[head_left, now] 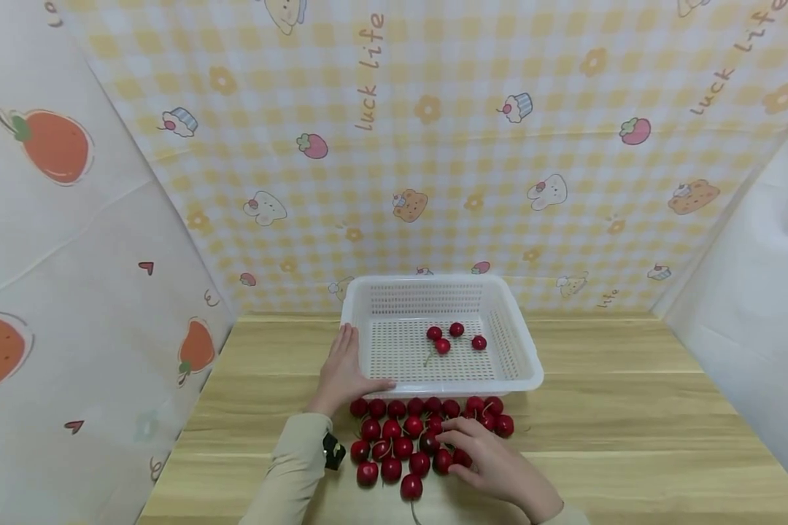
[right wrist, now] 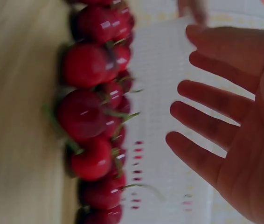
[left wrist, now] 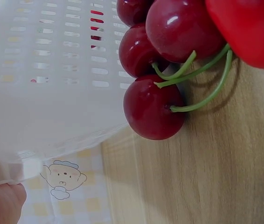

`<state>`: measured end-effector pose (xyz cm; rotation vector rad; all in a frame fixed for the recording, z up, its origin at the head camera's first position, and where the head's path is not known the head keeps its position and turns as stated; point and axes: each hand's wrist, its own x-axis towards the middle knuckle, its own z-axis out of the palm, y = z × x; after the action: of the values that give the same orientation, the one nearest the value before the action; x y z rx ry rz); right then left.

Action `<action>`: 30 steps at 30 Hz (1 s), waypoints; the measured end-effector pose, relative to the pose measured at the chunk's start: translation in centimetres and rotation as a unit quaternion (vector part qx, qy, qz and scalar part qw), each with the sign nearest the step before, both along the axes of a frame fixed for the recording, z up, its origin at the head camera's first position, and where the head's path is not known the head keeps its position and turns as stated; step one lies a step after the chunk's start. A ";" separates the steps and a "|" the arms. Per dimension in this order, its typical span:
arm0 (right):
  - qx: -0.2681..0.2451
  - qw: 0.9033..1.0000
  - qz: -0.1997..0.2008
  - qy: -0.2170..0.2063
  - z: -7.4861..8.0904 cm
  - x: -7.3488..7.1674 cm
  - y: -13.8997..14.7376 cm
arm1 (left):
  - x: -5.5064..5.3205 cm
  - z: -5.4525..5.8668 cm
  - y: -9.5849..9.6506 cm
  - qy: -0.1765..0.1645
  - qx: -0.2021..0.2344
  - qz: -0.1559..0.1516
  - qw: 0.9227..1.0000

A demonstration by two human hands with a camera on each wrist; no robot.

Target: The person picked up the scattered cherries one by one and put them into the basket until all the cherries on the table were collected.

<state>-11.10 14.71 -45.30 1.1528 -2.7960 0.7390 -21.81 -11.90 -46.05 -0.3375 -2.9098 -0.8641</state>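
Several dark red cherries lie in loose rows on the wooden table, some with green stems. Behind them stands a white plastic basket with slotted walls; a few cherries rest on its floor. My left hand lies against the basket's front left corner, fingers straight along the left side and thumb along the front rim. Over the right part of the rows hovers my right hand, palm toward the cherries. Its fingers are spread in the right wrist view, with nothing between them.
A yellow checked cloth with cartoon prints hangs right behind the basket. White printed sheets close off the left and right sides. The wooden tabletop extends to either side of the basket.
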 end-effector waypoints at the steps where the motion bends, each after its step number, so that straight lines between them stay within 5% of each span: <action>1: 0.001 1.000 -0.008 -0.002 -0.5 -0.1 0.0 | 0.0 0.0 0.0 0.000 0.001 0.000 1.000; 11: 0.034 0.999 -0.026 0.015 -3.7 -0.7 0.3 | 0.1 0.0 -0.1 -0.001 0.003 0.000 1.000; 30: 0.023 0.995 -0.023 0.098 -5.2 -0.9 0.2 | 0.0 0.1 0.1 -0.006 0.005 0.000 1.000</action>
<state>-11.98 14.88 -50.52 1.0968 -2.6795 0.5298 -21.82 -11.84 -45.91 -0.3338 -2.9155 -0.8818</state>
